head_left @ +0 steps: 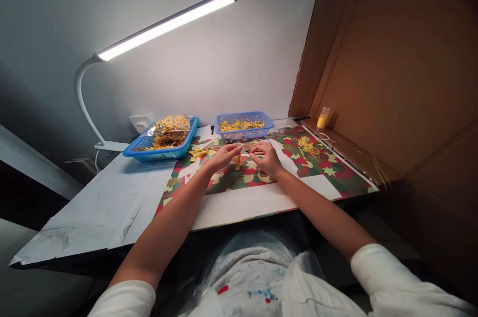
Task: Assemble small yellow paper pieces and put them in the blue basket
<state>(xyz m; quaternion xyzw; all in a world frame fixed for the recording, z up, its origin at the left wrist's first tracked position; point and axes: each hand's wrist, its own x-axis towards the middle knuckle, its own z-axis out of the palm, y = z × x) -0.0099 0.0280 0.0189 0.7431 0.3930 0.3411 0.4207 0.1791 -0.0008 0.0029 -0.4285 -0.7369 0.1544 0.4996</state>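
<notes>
1. Hands meet over the patterned mat: your left hand and right hand pinch a small yellow piece between them
2. Baskets: the small blue basket sits just beyond your fingers, the larger blue tray beyond your left hand

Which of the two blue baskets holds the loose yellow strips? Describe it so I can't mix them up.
Start at the cardboard wall on the right and follow the table's back edge leftward. The first basket reached, the smaller blue basket, is it; the larger basket beside the lamp base holds bagged pieces.

sleeves: short, white | forearms: bare | left hand, right hand: no gloves, no rings
</notes>
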